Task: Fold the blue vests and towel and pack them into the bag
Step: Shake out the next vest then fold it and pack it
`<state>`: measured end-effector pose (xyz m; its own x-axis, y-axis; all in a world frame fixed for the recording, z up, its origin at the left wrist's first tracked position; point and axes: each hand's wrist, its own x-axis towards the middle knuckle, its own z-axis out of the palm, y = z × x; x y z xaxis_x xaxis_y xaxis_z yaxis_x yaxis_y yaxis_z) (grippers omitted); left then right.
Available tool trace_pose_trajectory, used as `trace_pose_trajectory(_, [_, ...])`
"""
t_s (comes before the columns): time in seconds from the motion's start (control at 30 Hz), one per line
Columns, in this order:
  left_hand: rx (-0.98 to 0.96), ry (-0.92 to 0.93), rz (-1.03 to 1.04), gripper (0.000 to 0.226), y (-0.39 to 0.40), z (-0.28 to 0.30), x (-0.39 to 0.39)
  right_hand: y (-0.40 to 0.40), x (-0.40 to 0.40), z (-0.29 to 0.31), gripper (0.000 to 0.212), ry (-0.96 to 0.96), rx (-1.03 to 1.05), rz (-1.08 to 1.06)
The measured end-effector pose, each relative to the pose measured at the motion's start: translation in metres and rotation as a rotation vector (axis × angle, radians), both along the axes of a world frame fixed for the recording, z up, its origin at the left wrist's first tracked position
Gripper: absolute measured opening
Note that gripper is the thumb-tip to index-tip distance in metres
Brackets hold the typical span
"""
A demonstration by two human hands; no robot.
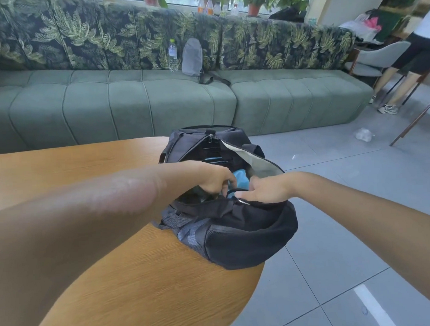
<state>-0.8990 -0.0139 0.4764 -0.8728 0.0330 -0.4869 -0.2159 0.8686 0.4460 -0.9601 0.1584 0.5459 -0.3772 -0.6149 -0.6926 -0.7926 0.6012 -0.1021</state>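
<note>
Here, a black fabric backpack (pixel 237 234) lies at the rounded edge of the orange-brown wooden table (pixel 103 281), its main compartment unzipped and gaping, with its near end hanging past the edge. Just left of the opening, the left hand (pixel 213 181) curls its fingers (pixel 228 180) down over the rim, touching the bright blue cloth (pixel 241 177) tucked inside. At the right rim, the right hand (pixel 265 189) grips the bag's edge, fingers (pixel 245 193) together. Most of the cloth is hidden.
</note>
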Motion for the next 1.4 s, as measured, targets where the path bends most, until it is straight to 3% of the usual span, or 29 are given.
trace_pose_trajectory(0.07, [-0.039,-0.016,-0.028,0.057,0.001,-0.001,0.0,0.003,0.003,0.003,0.056,-0.019,0.008,-0.004])
trace_pose_trajectory(0.1, [-0.043,-0.023,-0.038,0.058,0.002,-0.002,0.0,0.004,0.004,0.007,0.06,-0.018,0.029,0.006])
trace_pose_trajectory(0.27, [-0.067,-0.067,-0.045,0.059,0.011,-0.001,-0.004,0.003,0.016,0.026,0.034,-0.167,0.23,0.056])
trace_pose_trajectory(0.37, [-0.055,-0.074,-0.006,0.042,0.008,0.012,-0.003,-0.008,0.026,0.02,0.034,-0.269,0.305,0.02])
trace_pose_trajectory(0.47, [0.038,-0.07,0.071,0.034,0.002,0.019,0.001,-0.02,0.047,0.013,0.017,-0.269,0.214,0.162])
trace_pose_trajectory(0.6, [0.074,-0.005,0.068,0.032,0.003,0.026,0.015,-0.026,0.054,0.007,0.022,-0.319,0.043,0.339])
trace_pose_trajectory(0.67, [0.032,0.035,0.035,0.024,0.006,0.025,0.022,-0.021,0.05,0.007,0.028,-0.446,-0.051,0.284])
trace_pose_trajectory(0.77, [-0.057,0.112,0.087,0.032,0.014,0.02,0.032,-0.016,0.039,0.013,0.04,-0.597,-0.134,0.132])
trace_pose_trajectory(0.87, [-0.051,0.22,0.218,0.014,0.018,0.019,0.042,-0.027,0.016,0.008,0.037,-0.41,-0.419,-0.053])
trace_pose_trajectory(0.97, [0.061,0.274,0.379,0.021,0.019,0.017,0.051,-0.041,-0.011,-0.013,0.039,-0.118,-0.663,-0.212])
trace_pose_trajectory(1.1, [0.055,0.343,0.47,0.023,0.018,0.011,0.059,-0.043,-0.023,-0.048,0.03,-0.145,-0.467,-0.177])
trace_pose_trajectory(1.17, [0.053,0.335,0.466,0.023,0.018,0.006,0.061,-0.041,-0.023,-0.057,0.031,-0.123,-0.465,-0.192])
trace_pose_trajectory(1.4, [-0.075,0.311,0.264,0.024,0.025,0.0,0.064,-0.04,-0.023,-0.059,0.018,-0.003,-0.298,-0.116])
